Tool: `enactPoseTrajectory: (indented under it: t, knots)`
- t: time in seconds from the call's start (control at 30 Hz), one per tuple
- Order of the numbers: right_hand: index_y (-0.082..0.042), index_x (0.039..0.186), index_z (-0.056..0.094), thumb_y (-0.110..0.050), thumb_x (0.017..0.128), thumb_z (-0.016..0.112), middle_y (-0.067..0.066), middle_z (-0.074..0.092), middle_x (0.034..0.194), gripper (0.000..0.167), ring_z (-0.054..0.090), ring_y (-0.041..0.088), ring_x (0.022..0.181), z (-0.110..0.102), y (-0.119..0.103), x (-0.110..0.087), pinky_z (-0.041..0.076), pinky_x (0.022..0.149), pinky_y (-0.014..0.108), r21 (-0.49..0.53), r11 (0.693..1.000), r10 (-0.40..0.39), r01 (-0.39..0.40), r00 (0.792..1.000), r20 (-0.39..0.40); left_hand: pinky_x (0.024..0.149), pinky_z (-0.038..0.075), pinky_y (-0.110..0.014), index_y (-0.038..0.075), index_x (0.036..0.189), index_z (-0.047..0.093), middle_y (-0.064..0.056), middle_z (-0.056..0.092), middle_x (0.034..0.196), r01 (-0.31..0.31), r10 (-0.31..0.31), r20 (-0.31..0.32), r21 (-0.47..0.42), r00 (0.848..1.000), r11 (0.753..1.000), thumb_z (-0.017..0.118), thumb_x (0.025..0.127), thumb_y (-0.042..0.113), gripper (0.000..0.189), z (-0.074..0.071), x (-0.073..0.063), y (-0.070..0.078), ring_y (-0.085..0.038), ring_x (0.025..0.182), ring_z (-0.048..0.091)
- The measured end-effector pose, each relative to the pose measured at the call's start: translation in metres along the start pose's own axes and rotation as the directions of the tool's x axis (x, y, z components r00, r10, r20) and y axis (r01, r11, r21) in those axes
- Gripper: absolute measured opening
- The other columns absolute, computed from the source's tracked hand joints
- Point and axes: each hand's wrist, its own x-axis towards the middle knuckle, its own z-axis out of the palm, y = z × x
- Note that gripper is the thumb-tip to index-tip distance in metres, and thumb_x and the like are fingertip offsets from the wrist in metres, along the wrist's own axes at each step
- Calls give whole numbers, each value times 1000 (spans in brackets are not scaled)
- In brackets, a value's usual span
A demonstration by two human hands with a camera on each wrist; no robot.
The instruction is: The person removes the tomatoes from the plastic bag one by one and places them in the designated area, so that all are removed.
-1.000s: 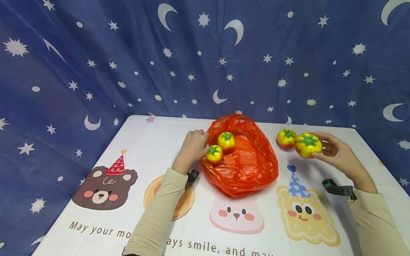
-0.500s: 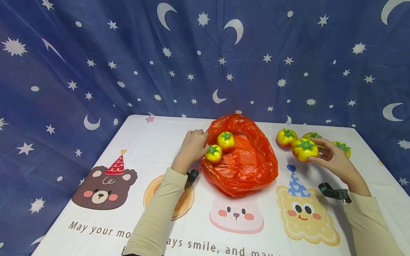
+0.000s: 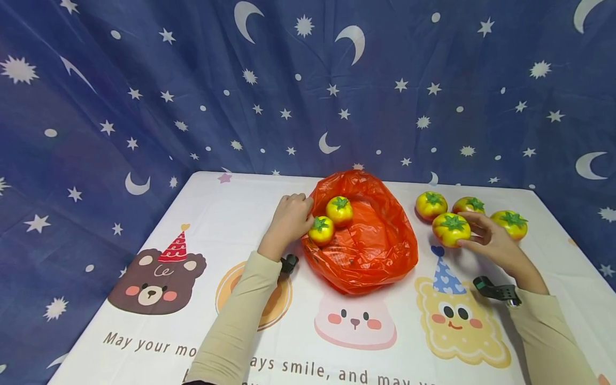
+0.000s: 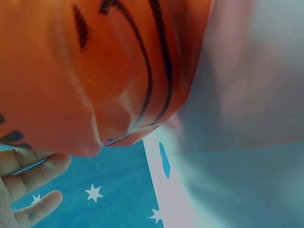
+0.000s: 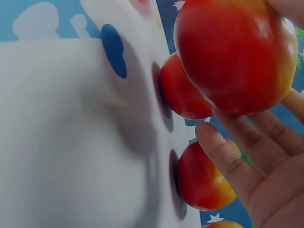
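A red plastic bag [image 3: 377, 251] lies with its mouth spread wide on the table. My left hand [image 3: 287, 222] grips its left rim; the fingers curl over the edge in the head view. Two yellow-and-red tomatoes with green leafy tops, one farther back [image 3: 339, 211] and one nearer [image 3: 321, 231], sit inside at the left. To the right of the bag, my right hand [image 3: 498, 243] holds another tomato [image 3: 451, 230] between thumb and fingers. In the right wrist view this tomato [image 5: 232, 57] hangs above the tabletop, red side showing.
Three more tomatoes stand behind and beside my right hand: a left one [image 3: 431, 206], a middle one [image 3: 468, 205] and a right one [image 3: 510, 224]. A white printed cloth [image 3: 159, 342] covers the table. A blue star-patterned curtain [image 3: 269, 64] hangs behind.
My right hand has moved left and slightly nearer with its tomato, uncovering two tomatoes behind it. The left hand and bag stay as they were.
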Motion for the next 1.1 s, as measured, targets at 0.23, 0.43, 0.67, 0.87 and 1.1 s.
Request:
enactPoseTrajectory:
  t: [0.23,0.43,0.67,0.87,1.1]
  knots:
    - [-4,139,34,-23,85,68,12,39,135,67,48,6,112,4,2,3,38,79,-1,-14,999,45,-45,999,19,79,46,-43,7,82,60,-6,56,73,0,0,7,-3,1000,1000,60,81,15,8,-1,0,0,-27,76,60]
    - [-11,142,33,-27,85,67,21,33,141,69,38,42,124,9,7,8,45,95,19,-20,994,107,-106,994,16,79,46,-43,7,84,61,-7,57,75,2,-2,18,-1,1000,1000,60,81,16,9,-1,1,0,-26,77,60]
    - [-3,140,32,-27,85,67,24,34,140,69,39,46,121,10,5,9,40,82,2,-37,997,73,-71,997,30,81,46,-42,7,87,62,-7,58,77,8,-8,34,-3,999,1000,60,82,16,11,0,1,1,-26,80,60]
    - [0,140,31,-27,86,66,25,36,141,70,39,49,124,10,5,11,35,79,-2,-44,996,75,-72,996,54,81,46,-42,7,88,62,-7,59,78,8,-8,31,-1,999,1000,60,82,17,11,0,0,1,-26,80,60]
    - [1,140,31,-28,87,65,26,37,141,70,39,50,125,11,6,12,45,95,41,-70,994,86,-81,993,78,82,46,-43,7,86,62,-7,58,77,13,-13,32,-12,999,1000,60,82,16,10,-1,0,0,-26,80,60]
